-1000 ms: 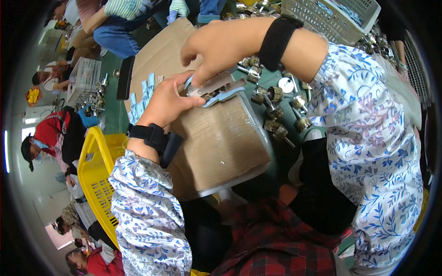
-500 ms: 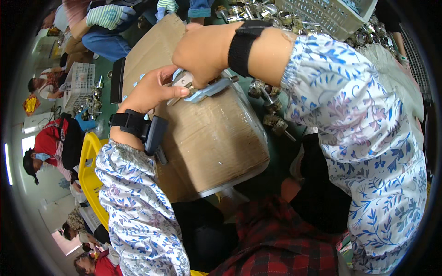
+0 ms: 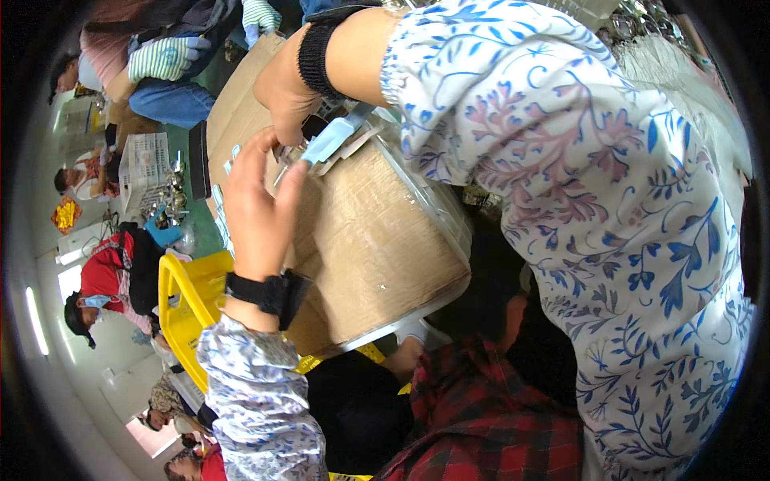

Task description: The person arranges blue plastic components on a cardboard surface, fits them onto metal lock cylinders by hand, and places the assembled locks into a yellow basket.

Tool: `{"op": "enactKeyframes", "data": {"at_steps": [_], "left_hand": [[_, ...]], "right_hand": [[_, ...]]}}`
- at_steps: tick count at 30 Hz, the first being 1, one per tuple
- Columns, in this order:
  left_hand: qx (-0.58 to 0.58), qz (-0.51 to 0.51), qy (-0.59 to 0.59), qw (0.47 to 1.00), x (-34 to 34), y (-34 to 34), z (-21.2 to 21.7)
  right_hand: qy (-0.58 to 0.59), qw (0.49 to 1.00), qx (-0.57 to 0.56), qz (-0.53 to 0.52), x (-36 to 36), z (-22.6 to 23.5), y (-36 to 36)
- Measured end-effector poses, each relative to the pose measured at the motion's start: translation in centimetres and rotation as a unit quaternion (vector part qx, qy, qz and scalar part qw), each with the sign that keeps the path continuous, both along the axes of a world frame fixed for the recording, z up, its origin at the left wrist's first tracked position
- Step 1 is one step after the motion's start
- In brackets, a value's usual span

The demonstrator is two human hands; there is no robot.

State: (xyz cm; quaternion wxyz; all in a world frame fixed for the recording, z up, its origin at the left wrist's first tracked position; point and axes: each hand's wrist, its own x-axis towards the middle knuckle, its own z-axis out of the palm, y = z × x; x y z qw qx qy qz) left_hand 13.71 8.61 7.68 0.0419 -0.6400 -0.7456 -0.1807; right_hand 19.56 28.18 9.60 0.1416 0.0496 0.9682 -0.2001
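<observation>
My left hand [image 3: 257, 200] is above the left part of a cardboard-topped work surface [image 3: 385, 232], its thumb spread from its fingers and its grasp open. Its fingertips come close to my right hand [image 3: 287, 100], which bends down from above with curled fingers. Under and beside the right hand lies a light-blue plastic piece [image 3: 330, 140], long and narrow, next to flat metal parts [image 3: 353, 146]. The right fingertips are partly hidden, and they seem closed on this blue piece. More light-blue pieces [image 3: 220, 212] lie along the cardboard's left edge.
A yellow plastic stool or crate [image 3: 188, 301] stands left of the work surface. Across from me, a person's striped glove [image 3: 167, 60] is close to the far edge. Shiny metal parts [image 3: 642, 20] are heaped at the far right. Other people sit along the left.
My left hand has come off the metal part and opened. My right hand has shifted left, with its sleeve swinging across the far side. The blue piece now angles more steeply. The view has tilted.
</observation>
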Motion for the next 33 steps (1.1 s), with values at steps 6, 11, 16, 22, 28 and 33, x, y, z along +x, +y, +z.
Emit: {"op": "enactKeyframes", "data": {"at_steps": [6,11,16,22,28,33], "left_hand": [[-0.022,-0.03,0.099,0.994,-0.7,-1.0,-2.7],[0.007,0.019,0.048,0.999,-0.7,0.3,-2.8],[-0.002,0.028,0.027,0.999,-0.7,1.3,-3.9],[-0.015,0.031,-0.008,0.999,-1.1,2.5,-1.5],[-0.097,0.024,-0.079,0.992,-1.2,2.8,-2.2],[-0.083,-0.044,-0.102,0.99,-2.5,3.5,-2.1]], "right_hand": [[-0.041,0.993,-0.107,0.013,-1.4,-1.5,1.4],[-0.026,0.993,-0.108,-0.031,-2.3,-1.6,1.2],[-0.057,0.975,-0.212,0.007,-2.7,-4.8,3.2],[-0.091,0.922,-0.372,0.061,-4.3,-6.2,4.4],[0.006,0.967,-0.247,-0.052,-3.0,-8.2,4.1],[0.186,0.98,-0.06,-0.048,2.4,-0.6,2.5]]}}
